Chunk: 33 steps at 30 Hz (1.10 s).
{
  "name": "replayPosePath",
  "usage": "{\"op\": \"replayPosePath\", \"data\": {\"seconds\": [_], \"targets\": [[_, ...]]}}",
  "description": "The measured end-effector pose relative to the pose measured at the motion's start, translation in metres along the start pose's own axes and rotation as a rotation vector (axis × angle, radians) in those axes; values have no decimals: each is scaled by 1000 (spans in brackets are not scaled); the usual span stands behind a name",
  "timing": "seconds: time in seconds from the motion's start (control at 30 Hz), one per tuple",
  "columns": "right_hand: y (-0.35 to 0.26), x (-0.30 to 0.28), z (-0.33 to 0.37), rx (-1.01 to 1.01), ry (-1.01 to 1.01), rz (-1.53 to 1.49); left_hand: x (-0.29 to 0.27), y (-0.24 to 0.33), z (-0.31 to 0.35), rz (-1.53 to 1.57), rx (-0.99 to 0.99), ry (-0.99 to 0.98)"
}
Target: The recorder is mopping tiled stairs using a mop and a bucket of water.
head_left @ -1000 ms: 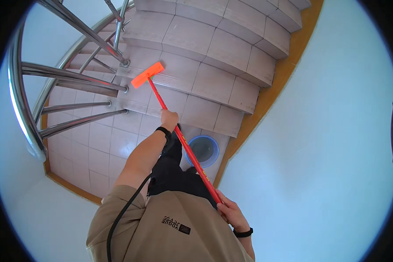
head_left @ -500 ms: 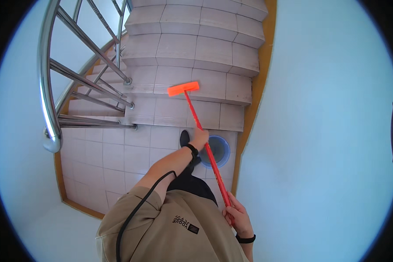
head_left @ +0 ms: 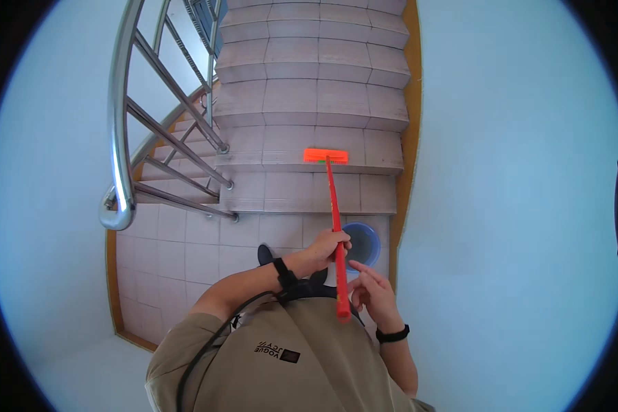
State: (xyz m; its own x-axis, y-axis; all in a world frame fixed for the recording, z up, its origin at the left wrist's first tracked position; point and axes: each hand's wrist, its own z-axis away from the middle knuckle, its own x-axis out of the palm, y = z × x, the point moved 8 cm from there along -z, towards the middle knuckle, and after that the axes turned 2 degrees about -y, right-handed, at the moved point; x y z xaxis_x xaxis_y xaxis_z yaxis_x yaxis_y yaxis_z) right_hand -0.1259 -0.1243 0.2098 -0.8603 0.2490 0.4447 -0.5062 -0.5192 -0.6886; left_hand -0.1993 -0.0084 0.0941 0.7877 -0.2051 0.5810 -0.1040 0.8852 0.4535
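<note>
At the lower centre of the frame, the right hand (head_left: pixel 373 296) holds nothing, its fingers loosely parted just beside the lower end of the brush (head_left: pixel 336 218), while the left hand (head_left: pixel 325 248) has its grip wrapped round the red handle. Beyond sits a blue tub (head_left: pixel 376 242); higher, the orange head (head_left: pixel 326 155) shows against the stairs (head_left: pixel 292 96), with a railing (head_left: pixel 119 137) at upper left.

Just below the frame's centre, my left hand (head_left: pixel 329 247) is curled into a firm grip, its left forearm (head_left: pixel 250 283) slanting up from the lower left. Lower and to the right, my right hand (head_left: pixel 376 296) is loose, index finger (head_left: pixel 365 270) extended toward the upper left, right forearm (head_left: pixel 398 360) rising steeply from the bottom.
</note>
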Motion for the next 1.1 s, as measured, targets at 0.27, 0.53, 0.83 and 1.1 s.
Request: {"op": "replayPosePath", "data": {"seconds": [0.27,0.53,0.83,1.1], "targets": [[46,49,-153,36,65,-9,-99,75,138,-151,-50,-46],[89,124,-308,-526,235,1426,-204,91,237,-236,-120,-51],[130,134,-353,-513,45,1716,-234,95,272,-44,-81,-37],[115,156,-374,-591,-199,1774,-231,117,277,81,-98,25]]}}
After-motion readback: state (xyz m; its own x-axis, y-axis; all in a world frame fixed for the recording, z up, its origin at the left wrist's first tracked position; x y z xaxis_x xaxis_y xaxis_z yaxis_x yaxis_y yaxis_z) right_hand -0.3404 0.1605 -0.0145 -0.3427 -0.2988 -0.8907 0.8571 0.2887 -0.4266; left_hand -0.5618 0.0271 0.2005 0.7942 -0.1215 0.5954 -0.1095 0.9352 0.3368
